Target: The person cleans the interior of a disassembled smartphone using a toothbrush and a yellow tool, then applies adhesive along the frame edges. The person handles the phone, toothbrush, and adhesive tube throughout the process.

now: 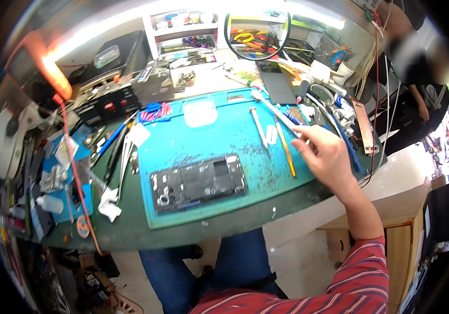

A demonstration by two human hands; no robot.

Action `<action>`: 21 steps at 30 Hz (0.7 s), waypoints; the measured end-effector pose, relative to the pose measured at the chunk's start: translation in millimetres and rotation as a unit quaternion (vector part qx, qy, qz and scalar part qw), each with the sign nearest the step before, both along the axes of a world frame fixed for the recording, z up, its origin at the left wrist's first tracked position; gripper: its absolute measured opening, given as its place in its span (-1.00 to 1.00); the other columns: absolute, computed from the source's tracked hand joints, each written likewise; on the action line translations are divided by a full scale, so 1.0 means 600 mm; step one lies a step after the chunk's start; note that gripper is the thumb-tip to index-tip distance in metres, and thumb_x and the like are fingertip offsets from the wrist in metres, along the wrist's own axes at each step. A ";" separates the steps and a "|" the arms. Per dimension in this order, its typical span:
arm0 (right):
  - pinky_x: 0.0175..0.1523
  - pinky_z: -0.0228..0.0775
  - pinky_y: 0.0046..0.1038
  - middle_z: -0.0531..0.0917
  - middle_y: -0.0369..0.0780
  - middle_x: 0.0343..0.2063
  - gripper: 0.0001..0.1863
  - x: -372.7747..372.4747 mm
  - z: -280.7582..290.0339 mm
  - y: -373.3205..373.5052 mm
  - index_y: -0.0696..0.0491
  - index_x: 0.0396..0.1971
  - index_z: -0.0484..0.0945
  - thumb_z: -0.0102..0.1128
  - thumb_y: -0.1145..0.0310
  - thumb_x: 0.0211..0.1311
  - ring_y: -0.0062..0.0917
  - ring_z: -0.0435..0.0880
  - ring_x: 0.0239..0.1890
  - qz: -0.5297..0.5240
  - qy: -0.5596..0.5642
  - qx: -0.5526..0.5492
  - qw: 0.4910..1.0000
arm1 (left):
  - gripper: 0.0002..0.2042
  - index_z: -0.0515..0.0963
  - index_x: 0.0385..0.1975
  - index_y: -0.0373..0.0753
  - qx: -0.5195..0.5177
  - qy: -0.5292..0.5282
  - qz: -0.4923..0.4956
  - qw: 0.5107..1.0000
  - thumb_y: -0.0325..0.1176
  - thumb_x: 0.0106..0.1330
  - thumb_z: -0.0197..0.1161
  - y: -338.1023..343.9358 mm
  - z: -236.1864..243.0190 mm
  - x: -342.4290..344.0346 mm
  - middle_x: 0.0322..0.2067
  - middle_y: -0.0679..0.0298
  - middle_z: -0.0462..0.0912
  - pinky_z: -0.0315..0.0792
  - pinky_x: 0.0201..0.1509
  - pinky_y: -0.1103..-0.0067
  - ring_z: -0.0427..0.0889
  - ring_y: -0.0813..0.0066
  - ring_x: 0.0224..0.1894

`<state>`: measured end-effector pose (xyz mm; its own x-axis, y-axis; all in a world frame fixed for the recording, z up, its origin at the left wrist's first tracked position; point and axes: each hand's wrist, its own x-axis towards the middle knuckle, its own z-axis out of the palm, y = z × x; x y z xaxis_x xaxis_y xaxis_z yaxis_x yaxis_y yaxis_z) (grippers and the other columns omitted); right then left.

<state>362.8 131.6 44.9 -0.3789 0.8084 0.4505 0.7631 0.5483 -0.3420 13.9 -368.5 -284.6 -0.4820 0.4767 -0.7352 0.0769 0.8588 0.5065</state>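
My right hand (pixel 325 156) is over the right side of the blue work mat (pixel 208 141), its fingers closed round the near end of a long white brush-like tool (pixel 275 110). The tool's wider head points away, toward the mat's far edge. Left of the hand lie a thin yellow stick-shaped tool (pixel 285 149), a small white strip (pixel 271 135) and a slim white-handled screwdriver (pixel 258 125). On the mat's near part rests a black phone (pixel 198 183) with its back cover off, apart from the hand. My left hand is out of view.
A dark smartphone (pixel 276 83) lies at the mat's far right. Tweezers (pixel 125 157), a crumpled white tissue (pixel 110 205) and a red cable (pixel 75 172) lie to the left. A black boxy device (pixel 109 105) stands behind. Another person (pixel 418 63) is at the far right.
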 end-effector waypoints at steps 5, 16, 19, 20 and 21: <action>-0.20 0.53 -0.30 0.69 -0.10 -0.33 -0.72 -0.017 0.030 0.076 0.10 -0.09 0.66 0.17 0.63 0.20 -0.20 0.70 -0.29 -0.035 -0.026 0.103 0.994 | -0.39 0.33 0.35 -0.39 -0.006 -0.042 -0.035 0.998 -0.24 0.37 0.33 0.089 -0.038 -0.021 0.34 -0.05 0.38 0.11 0.49 0.18 0.32 -0.05 0.38; -0.18 0.51 -0.27 0.71 -0.21 -0.37 -0.83 0.082 0.058 0.016 0.03 -0.35 0.64 0.36 0.24 0.19 -0.27 0.71 -0.27 -0.132 -0.178 -0.133 0.966 | -0.42 0.33 0.35 -0.39 0.050 -0.060 -0.061 0.995 -0.27 0.41 0.30 0.051 -0.049 -0.070 0.34 -0.03 0.37 0.08 0.50 0.17 0.31 -0.05 0.38; -0.16 0.54 -0.25 0.69 -0.21 -0.36 -0.88 0.071 -0.001 -0.009 -0.01 -0.32 0.65 0.31 0.28 0.22 -0.30 0.71 -0.20 -0.119 -0.192 -0.029 0.974 | -0.43 0.33 0.35 -0.39 0.132 -0.020 -0.037 0.990 -0.28 0.42 0.29 -0.011 -0.082 -0.074 0.35 -0.03 0.37 0.07 0.50 0.16 0.31 -0.05 0.39; -0.17 0.54 -0.25 0.69 -0.20 -0.36 -0.89 0.071 -0.019 -0.015 0.01 -0.34 0.64 0.29 0.30 0.22 -0.29 0.71 -0.22 -0.126 -0.200 0.037 0.971 | -0.39 0.33 0.33 -0.43 0.152 0.020 -0.044 0.987 -0.27 0.36 0.33 -0.002 -0.060 -0.067 0.30 -0.11 0.42 0.20 0.45 0.22 0.40 -0.06 0.34; -0.18 0.54 -0.25 0.69 -0.19 -0.35 -0.90 0.083 -0.036 -0.028 0.02 -0.35 0.63 0.27 0.33 0.23 -0.29 0.70 -0.23 -0.135 -0.206 0.093 0.965 | -0.34 0.33 0.32 -0.47 0.160 0.059 -0.058 0.984 -0.26 0.29 0.38 0.012 -0.040 -0.064 0.25 -0.19 0.48 0.33 0.40 0.28 0.49 -0.06 0.28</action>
